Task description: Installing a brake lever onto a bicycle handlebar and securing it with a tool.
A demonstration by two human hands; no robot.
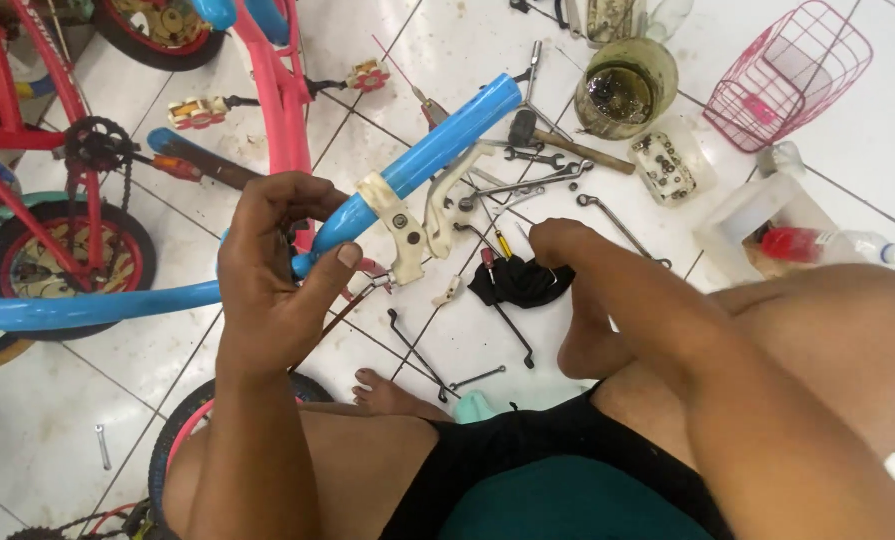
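My left hand (273,265) grips a light-blue bicycle tube (438,140), thumb pressed against its lower end. A cream brake caliper (408,235) is bolted to that tube, just right of my thumb. My right hand (558,243) reaches down to the floor with its fingers closed over a black rubber piece (520,282); what the fingers grip is hidden, though a thin screwdriver (498,270) lies right beside them. My bare knees and foot fill the lower part of the view.
Wrenches and spanners (543,180) lie scattered on the white tiles, with a hammer (558,140), a greasy jar (623,90), a tray of bolts (666,165), a pink wire basket (788,75) and a red-capped bottle (828,245). Pink bicycle frame (283,90) and wheels (63,260) stand left.
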